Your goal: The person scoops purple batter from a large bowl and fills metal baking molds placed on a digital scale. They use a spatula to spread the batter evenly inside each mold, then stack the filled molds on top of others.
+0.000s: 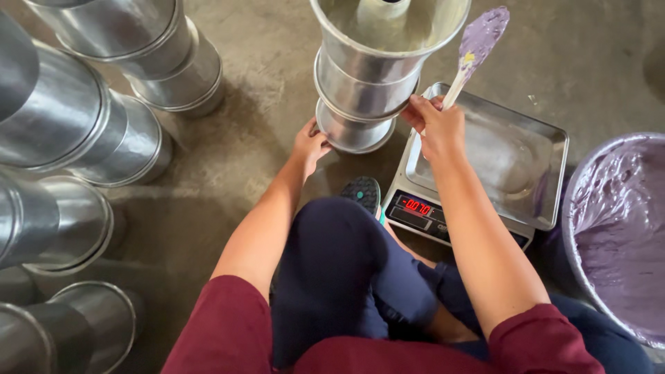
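The person's knees in dark trousers (339,277) were nearest, below red sleeves. The left hand (308,143) lay with open fingers against the lowest tin of a stack of metal tube pans (367,76) at 12 o'clock, touching it but not closing around it. The right hand (438,125) was closed around the handle of a spatula (478,41) smeared with purple batter, held above the steel tray (547,149) of a digital scale (422,211). At 3 o'clock stood a basin of purple batter (620,228). More pan stacks (90,125) lay at 9 o'clock on the concrete floor (256,83).
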